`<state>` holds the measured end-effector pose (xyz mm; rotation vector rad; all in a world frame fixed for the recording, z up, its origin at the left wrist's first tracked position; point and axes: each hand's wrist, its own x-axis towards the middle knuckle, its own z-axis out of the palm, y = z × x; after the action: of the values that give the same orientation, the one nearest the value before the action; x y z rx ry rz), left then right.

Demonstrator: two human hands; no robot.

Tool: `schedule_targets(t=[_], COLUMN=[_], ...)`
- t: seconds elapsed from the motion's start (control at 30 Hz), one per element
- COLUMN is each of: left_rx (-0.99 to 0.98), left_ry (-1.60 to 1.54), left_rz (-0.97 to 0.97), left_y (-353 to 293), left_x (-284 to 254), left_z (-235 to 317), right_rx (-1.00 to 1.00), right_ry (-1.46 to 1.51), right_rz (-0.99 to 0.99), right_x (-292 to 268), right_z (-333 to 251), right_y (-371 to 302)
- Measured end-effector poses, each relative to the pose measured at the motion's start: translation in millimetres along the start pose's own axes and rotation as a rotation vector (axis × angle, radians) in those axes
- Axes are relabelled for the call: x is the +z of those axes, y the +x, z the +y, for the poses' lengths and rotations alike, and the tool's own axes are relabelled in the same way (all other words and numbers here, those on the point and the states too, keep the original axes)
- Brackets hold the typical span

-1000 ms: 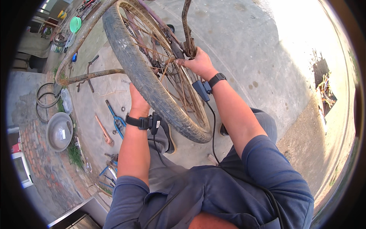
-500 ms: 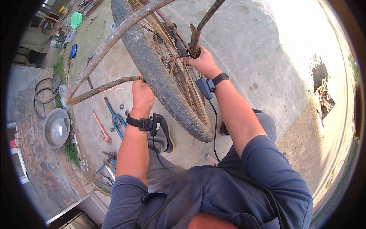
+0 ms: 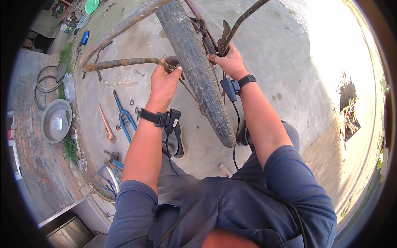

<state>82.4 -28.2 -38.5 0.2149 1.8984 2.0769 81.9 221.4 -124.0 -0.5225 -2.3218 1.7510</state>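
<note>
Clamping fingers: my left hand (image 3: 164, 86) on the left rusty bar (image 3: 124, 63), right hand (image 3: 233, 64) on the right bar (image 3: 247, 19), bike wheel (image 3: 196, 66) sitting between.

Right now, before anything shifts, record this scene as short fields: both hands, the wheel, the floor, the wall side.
Left hand: fingers closed on the end of a rusty bent metal tube
Right hand: at a rusty curved metal bar, fingers partly hidden
Wheel: black treaded rubber tyre, tilted, between the hands
Floor, left: blue metal bicycle fork; reddish-brown wrench-like tool
Wall side: round grey metal basin
</note>
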Motion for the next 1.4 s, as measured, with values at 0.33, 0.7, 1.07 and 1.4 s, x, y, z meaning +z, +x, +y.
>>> schedule_targets(t=[0.33,0.7,1.07,1.4], left_rx=[-0.04,-0.154,0.06,-0.095], left_ry=[0.099,0.01,-0.048,-0.336], left_rz=[0.218,0.251,0.231,0.022], left_y=[-45,-12,9,20], left_x=[-34,-24,-16,-30], left_z=[-6,-71,-147,-147], right_rx=[-0.017,-0.166,0.062,0.019], right_ry=[0.198,-0.102,0.239,0.186], right_rz=[-0.043,-0.183,-0.16,-0.087], right_x=[-8,-28,-29,-30], right_z=[-3,-1,-2,0], right_y=[2,12,4,1])
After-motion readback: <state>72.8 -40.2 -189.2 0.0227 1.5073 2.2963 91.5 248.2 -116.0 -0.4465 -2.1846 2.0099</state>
